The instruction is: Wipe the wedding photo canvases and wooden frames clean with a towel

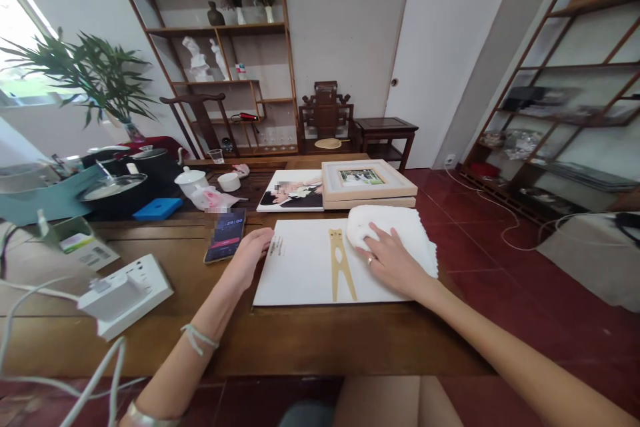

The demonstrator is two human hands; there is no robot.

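A white picture panel [305,267] lies flat on the wooden table, with a gold cat-shaped stand [339,265] down its middle and small print near its left edge. My left hand [253,250] grips the panel's left edge; the fingers are close together and the thumb is partly hidden. On the panel's right part my right hand [387,257], wearing a ring, is pressed on a bunched white cloth [405,223]. Its fingers are bent into the cloth, which covers that side of the panel and hangs past its edge.
Behind the panel lie a photo print [293,190] and stacked framed pictures [370,180]. A phone [226,235] is beside my left hand. Farther left are a power strip [133,293] with cables, a blue box [157,208], a white teapot [191,181] and a black pot [115,193].
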